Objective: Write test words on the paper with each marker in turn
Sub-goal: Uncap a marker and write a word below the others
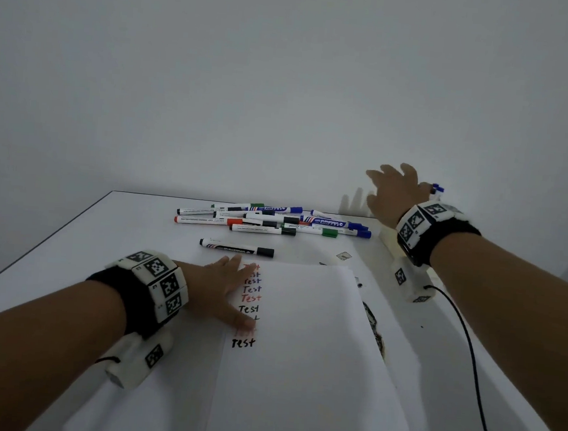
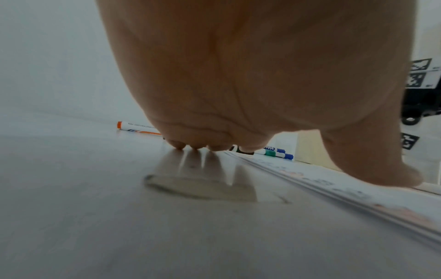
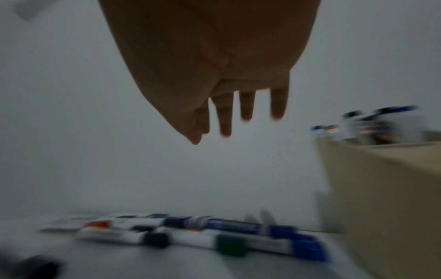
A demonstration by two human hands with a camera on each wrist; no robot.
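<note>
Left hand [image 1: 222, 288] flat on paper [image 1: 303, 336], right hand [image 1: 391, 193] empty

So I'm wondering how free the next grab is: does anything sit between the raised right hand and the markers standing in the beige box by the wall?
Nothing visible does. The open right hand hangs in the air left of the beige box, holding nothing; the upright markers stick out of its top, unobstructed.
</note>
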